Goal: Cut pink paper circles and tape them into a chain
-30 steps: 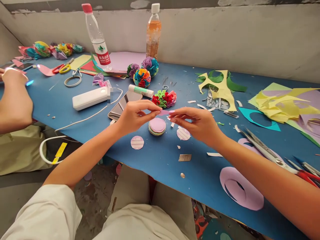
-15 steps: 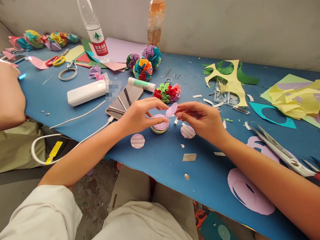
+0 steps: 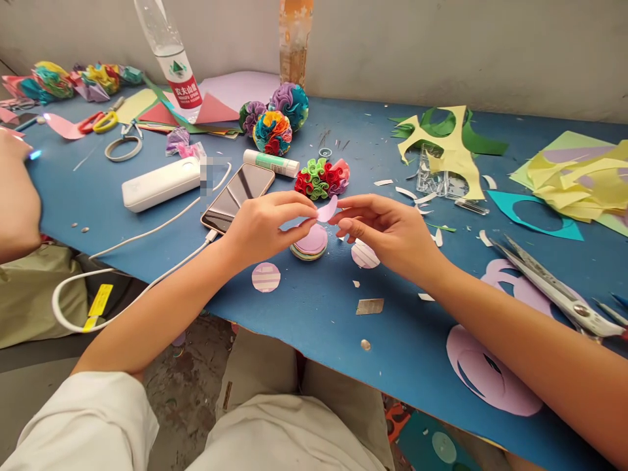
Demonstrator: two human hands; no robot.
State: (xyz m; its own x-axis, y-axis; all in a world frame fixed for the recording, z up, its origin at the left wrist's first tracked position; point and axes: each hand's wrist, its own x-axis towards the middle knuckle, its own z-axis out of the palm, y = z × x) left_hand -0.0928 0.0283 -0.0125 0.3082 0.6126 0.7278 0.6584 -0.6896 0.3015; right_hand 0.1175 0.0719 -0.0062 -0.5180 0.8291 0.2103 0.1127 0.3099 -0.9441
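A small lilac paper circle (image 3: pixel 328 210) is bent in a curve between my two hands, above the table. My left hand (image 3: pixel 269 226) has its fingertips closed at the left edge of the circle. At its right edge, the fingers of my right hand (image 3: pixel 385 226) are pinched together. Just below lies a stack of round paper pieces (image 3: pixel 309 243) with lilac on top. A lilac circle with pale strips of tape (image 3: pixel 266 277) lies left of the stack. Another taped circle (image 3: pixel 366 254) sits under my right hand, partly hidden by it.
Behind my hands are a paper-curl flower ball (image 3: pixel 321 178), a glue stick (image 3: pixel 271 163) and a phone (image 3: pixel 239 196) on a white cable. Large scissors (image 3: pixel 564 288) lie at the right near cut lilac paper (image 3: pixel 493 369). Another person's arm (image 3: pixel 17 196) reaches in at the left.
The lilac circle has moved slightly left and become more curved, and my left fingertips now meet its left edge. The whole view has shifted a little.
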